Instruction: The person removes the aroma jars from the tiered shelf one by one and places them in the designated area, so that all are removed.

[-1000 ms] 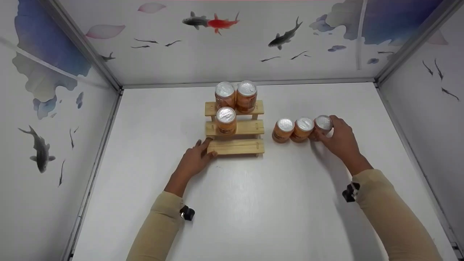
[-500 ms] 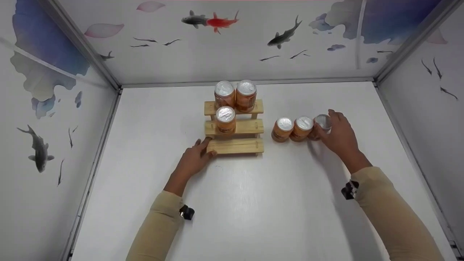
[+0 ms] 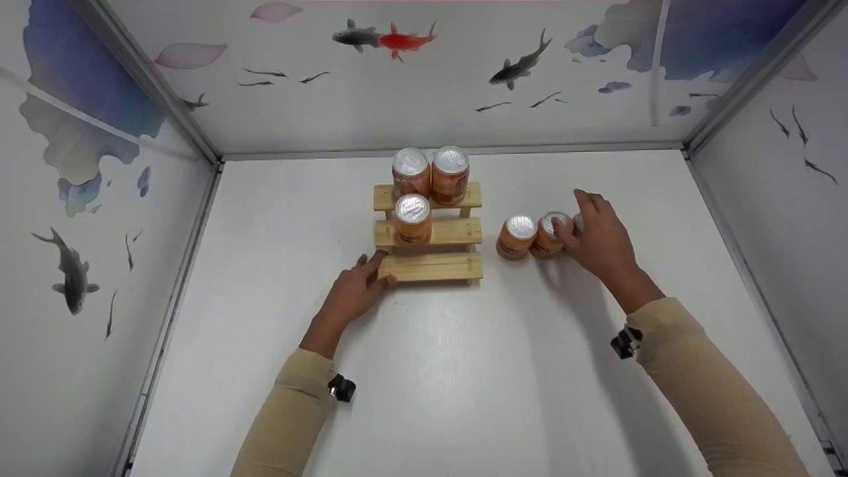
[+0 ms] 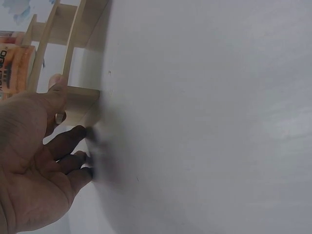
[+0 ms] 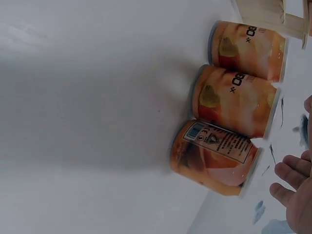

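Note:
My left hand (image 3: 353, 291) pinches the left end of the lowest tier of a three-tier wooden stand (image 3: 434, 267); its other fingers are loosely bent in the left wrist view. Two orange cans with silver lids stand on the top tier, a left can (image 3: 411, 175) and a right can (image 3: 450, 177). One more can (image 3: 413, 225) is upright on the middle tier's left part. Over a row of three similar cans on the table, my right hand (image 3: 599, 242) hovers with loosely spread fingers, apart from them. It hides most of the row's outermost can (image 5: 214, 158) in the head view.
The row's near can (image 3: 516, 240) and middle can (image 3: 550, 242) touch or nearly touch, right of the stand. White walls with painted fish enclose the white table (image 3: 437, 391) at the back and both sides.
My right hand has let go of the outermost can and moved left and up over the row. The left hand and the stand have stayed put.

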Demonstrator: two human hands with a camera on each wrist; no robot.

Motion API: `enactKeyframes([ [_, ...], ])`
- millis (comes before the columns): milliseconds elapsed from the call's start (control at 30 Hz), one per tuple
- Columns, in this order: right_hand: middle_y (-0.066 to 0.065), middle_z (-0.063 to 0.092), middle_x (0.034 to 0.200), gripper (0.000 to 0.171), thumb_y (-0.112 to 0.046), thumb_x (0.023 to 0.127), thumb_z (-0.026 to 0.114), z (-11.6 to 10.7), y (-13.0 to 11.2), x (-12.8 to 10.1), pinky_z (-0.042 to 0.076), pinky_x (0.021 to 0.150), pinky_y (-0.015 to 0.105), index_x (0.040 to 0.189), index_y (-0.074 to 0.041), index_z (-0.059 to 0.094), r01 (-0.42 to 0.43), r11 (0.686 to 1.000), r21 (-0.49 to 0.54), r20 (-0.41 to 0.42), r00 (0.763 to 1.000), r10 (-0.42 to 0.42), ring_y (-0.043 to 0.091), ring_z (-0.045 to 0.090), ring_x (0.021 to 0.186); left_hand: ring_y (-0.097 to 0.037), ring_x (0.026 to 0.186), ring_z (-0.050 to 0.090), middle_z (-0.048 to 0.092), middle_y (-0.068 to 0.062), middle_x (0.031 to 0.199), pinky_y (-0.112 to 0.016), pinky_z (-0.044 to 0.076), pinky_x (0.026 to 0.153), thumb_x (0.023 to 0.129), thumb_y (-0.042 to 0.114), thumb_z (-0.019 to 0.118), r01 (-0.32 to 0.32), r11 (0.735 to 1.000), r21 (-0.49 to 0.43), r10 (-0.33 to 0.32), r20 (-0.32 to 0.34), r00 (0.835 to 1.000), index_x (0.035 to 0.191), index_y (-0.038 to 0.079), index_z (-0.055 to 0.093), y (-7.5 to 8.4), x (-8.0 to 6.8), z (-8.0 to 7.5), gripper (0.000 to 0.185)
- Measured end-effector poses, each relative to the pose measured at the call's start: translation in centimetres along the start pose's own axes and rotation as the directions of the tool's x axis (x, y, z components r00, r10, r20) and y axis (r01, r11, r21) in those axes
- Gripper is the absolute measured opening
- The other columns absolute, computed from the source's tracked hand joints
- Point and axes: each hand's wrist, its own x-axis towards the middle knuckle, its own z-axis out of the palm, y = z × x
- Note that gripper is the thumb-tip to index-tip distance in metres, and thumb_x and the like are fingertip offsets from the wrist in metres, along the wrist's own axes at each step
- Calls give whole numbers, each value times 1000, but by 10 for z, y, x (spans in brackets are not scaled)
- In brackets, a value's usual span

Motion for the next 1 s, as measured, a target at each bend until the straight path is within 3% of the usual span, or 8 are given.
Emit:
enactKeyframes([
  [300,35,56,154,72,-31,107,74,3,-24,5,55,109,68,162,5,46,25,999,-23,44,999,-24,53,59,141,-58,158,41,34,-30,176,-68,39,128,110,60,60,-10,1000,-12,10,-4,1000,174,26,39,0,1,0,74],
  [633,32,54,157,74,-36,109,72,10,-44,10,53,113,67,165,2,43,45,999,26,84,995,-47,51,56,145,-58,157,41,34,-31,176,-68,39,128,110,58,61,-11,1000,-20,11,-9,1000,173,26,40,0,1,0,74],
  [833,31,60,151,74,-37,107,75,17,-55,13,58,105,64,163,4,47,134,991,1,45,990,-134,49,62,139,-60,157,42,34,-32,175,-69,39,127,111,58,60,-25,999,-28,24,-5,1000,173,25,41,0,0,0,73],
  [1000,28,62,151,74,-39,106,76,23,-64,14,62,99,62,163,0,48,142,990,-22,51,989,-141,47,65,136,-59,156,42,35,-33,175,-70,38,127,111,56,59,-33,999,-22,33,-2,999,173,23,40,-1,0,-1,73],
])
